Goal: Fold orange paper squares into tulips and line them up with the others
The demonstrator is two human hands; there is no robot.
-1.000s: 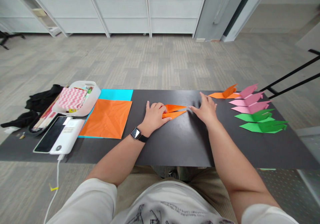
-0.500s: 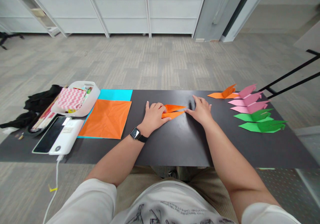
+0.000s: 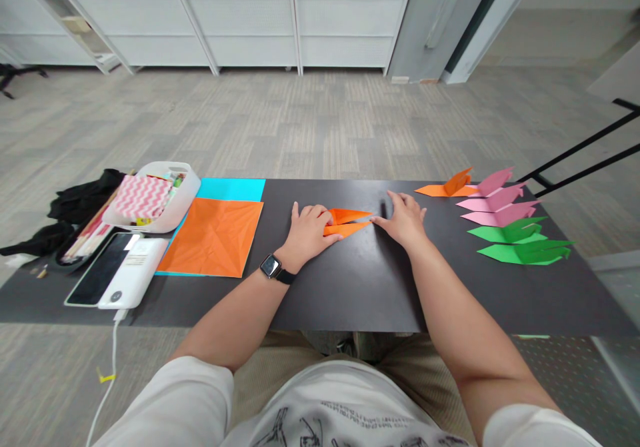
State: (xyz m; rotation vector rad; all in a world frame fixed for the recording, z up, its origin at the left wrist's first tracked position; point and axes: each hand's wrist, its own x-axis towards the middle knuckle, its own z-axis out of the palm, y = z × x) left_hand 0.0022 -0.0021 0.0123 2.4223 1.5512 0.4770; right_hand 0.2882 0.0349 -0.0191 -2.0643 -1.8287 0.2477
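Beyond the table [image 3: 350, 287] stretches a grey, streaky patterned floor [image 3: 280, 120]. White panelled cabinets [image 3: 250, 17] stand on the far side of it from the table, with a grey pillar [image 3: 430, 27] at their right end and open shelves [image 3: 75, 24] at their left.

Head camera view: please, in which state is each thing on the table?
Folded orange paper: two long points apart, beneath left hand.
Square orange paper sheet: flat, unfolded, creased.
White plastic basket: open, filled.
Thin rectangular phone: screen dark.
White rectangular power bank: cable plugged in.
Green folded paper figures: flaps raised.
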